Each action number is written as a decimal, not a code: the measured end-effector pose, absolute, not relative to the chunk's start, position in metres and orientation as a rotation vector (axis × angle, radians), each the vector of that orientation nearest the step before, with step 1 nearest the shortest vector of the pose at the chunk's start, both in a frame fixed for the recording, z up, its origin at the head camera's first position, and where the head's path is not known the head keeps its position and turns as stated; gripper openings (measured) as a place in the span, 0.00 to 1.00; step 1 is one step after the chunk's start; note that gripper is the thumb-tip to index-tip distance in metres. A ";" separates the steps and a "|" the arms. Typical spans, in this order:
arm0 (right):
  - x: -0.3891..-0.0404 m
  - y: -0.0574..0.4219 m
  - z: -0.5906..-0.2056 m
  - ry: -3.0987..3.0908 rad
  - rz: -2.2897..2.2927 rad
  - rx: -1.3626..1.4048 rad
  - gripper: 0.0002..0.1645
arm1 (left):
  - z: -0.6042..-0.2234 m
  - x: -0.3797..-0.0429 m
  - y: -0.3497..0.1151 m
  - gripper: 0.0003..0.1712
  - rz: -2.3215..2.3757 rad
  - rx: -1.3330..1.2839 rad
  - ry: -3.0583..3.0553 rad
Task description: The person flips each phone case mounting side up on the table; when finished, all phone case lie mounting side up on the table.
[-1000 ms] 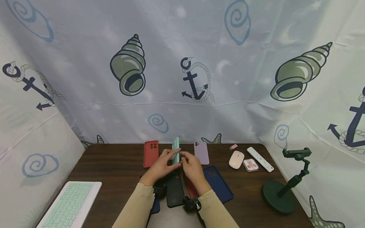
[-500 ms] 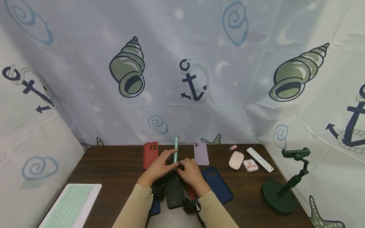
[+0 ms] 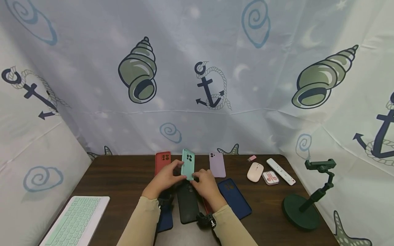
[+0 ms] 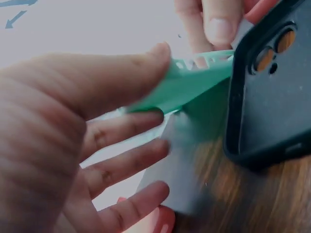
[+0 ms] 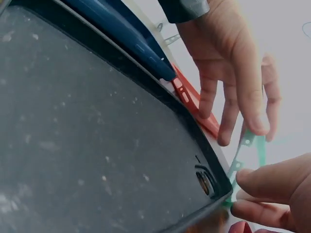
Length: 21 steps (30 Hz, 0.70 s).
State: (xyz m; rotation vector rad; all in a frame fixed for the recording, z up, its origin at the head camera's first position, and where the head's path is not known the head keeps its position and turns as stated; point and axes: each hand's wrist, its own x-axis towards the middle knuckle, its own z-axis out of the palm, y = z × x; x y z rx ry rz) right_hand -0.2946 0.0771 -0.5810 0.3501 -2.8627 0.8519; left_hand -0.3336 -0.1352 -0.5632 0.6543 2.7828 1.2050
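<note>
A mint green phone case (image 3: pixel 188 162) stands tilted near the far edge of the table, its side with the camera cutouts turned to the head view. My left hand (image 3: pixel 164 177) pinches its left edge between thumb and index finger; the other fingers spread loosely in the left wrist view. At its lower right corner my right hand (image 3: pixel 207 184) grips the case with thumb and fingertips. Below both hands is a black phone case (image 3: pixel 188 205), which looms close in both wrist views. My right forearm partly covers a red case (image 3: pixel 207 207).
Behind my left hand lies a red phone case (image 3: pixel 162 160); a lilac one (image 3: pixel 217 165) is right of the mint case. Blue cases (image 3: pixel 235 198) lie on both sides. Farther right are a mouse (image 3: pixel 255 172), a white remote (image 3: pixel 280 172) and a green stand (image 3: pixel 301 212). A keyboard (image 3: pixel 77 218) is left.
The mint case has turned from almost edge-on to showing its camera-cutout side. My left hand has shifted left and slightly nearer to me; the right hand has moved slightly left and lower.
</note>
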 end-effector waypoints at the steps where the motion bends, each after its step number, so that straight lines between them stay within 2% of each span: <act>1: -0.294 0.077 -0.581 -2.861 0.848 0.337 0.18 | -0.563 -0.334 -0.135 0.38 1.190 0.644 2.789; 11: -0.294 0.078 -0.581 -2.840 0.904 0.277 0.15 | -0.561 -0.331 -0.135 0.41 1.064 0.656 2.818; 15: -0.293 0.079 -0.581 -2.854 0.912 0.256 0.15 | -0.564 -0.331 -0.136 0.37 0.992 0.640 2.865; 21: -0.294 0.080 -0.581 -2.854 0.948 0.241 0.16 | -0.572 -0.334 -0.136 0.26 0.819 0.620 2.977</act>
